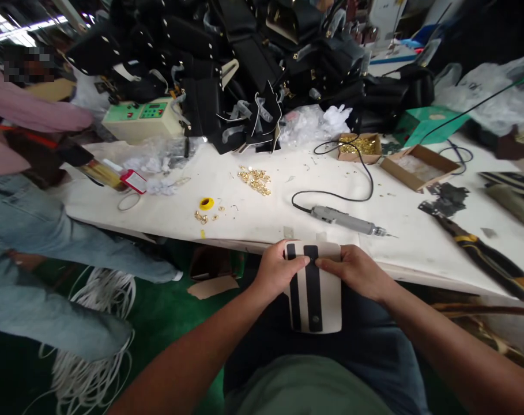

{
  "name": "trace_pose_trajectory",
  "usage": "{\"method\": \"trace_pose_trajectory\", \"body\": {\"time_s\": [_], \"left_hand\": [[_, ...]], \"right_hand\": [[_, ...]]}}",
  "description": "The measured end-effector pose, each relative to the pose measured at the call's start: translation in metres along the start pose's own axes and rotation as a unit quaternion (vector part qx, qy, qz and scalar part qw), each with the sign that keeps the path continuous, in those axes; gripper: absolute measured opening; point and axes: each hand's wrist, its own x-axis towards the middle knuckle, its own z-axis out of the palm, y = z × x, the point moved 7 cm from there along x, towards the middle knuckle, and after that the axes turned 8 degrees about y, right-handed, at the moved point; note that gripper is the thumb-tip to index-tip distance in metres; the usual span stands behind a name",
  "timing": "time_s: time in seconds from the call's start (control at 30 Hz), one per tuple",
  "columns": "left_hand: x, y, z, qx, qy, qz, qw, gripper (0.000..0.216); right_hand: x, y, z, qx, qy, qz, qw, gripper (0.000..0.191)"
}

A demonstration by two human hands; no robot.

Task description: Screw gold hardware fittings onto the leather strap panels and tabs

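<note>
Near table edge, centre: cream panel, flat, smooth, rounded corners, 2 lengthwise black strips, 1 round stud low on right strip; held over lap.
Left hand: pinching panel's left edge, near its top, thumb across face, fingers mostly hidden.
Right hand: same pinch, right edge; thumbtips near each other, contact unclear.
Table: white, matte, few scuffs.
Powered driver: right, past panel, grey tubular body, thin metal bit, looping black cord.
Pliers: right, black-yellow grips, blurred.
Gold fittings: left of driver, tiny, shiny, loose heap.
Yellow roll: left, ring-shaped.
Far right: cardboard tray, gold bits inside.
Far left: boxy cream machine, green control face.
Far centre: black bags, smooth, leather-like, heaped.
</note>
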Motion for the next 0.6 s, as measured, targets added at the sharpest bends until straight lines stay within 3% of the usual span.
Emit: {"method": "trace_pose_trajectory", "body": {"time_s": [0.33,0.5,0.6], "left_hand": [[0.050,0.005,0.022,-0.008,-0.020,-0.099,0.995,0.020],[0.062,0.000,0.026,0.022,-0.028,-0.104,0.994,0.022],[0.066,-0.001,0.026,0.050,-0.029,-0.090,0.994,0.023]], "right_hand": [[0.051,0.000,-0.027,-0.036,0.064,0.023,0.997,0.020],[0.059,-0.001,-0.026,-0.017,0.084,0.002,0.996,0.017],[0.060,0.001,-0.027,-0.025,0.080,0.047,0.995,0.021]]}}
